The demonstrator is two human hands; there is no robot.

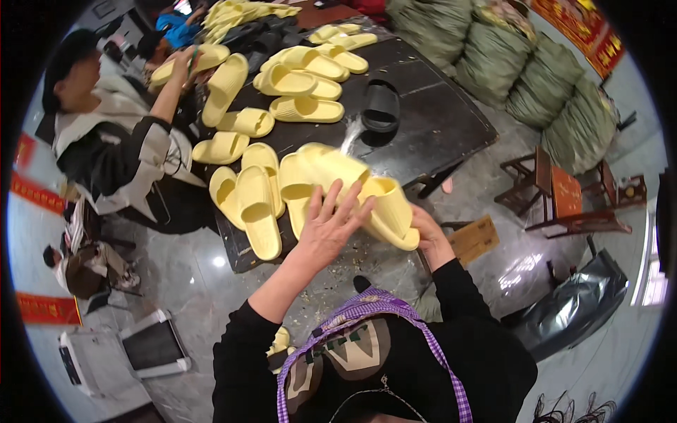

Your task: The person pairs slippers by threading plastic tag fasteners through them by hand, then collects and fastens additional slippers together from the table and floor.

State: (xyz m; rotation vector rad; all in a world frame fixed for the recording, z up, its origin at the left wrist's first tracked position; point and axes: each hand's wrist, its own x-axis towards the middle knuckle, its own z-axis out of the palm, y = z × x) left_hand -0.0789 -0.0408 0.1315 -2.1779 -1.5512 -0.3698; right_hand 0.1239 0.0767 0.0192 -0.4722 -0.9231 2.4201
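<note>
At the near edge of the dark table, my right hand (pixel 429 233) grips a yellow slide slipper (pixel 391 215) by its heel end, the slipper tilted with its open foot side showing. My left hand (pixel 333 222) is open, fingers spread, its fingertips at the near side of that slipper. Just beyond those fingers is another yellow slipper (pixel 331 166), smeared by motion; whether my left hand touches it I cannot tell. Left of my left hand a yellow slipper (pixel 293 185) lies partly hidden, beside an upright-leaning pair of yellow slippers (pixel 259 222).
More yellow slippers (pixel 296 74) cover the table's (pixel 437 120) left part, with a black slipper (pixel 381 109) to their right. At the left a co-worker (pixel 130 151) holds a yellow slipper (pixel 204 58). Green sacks (pixel 493 63), a wooden stool (pixel 564 190) and a cardboard piece (pixel 474 240) stand right.
</note>
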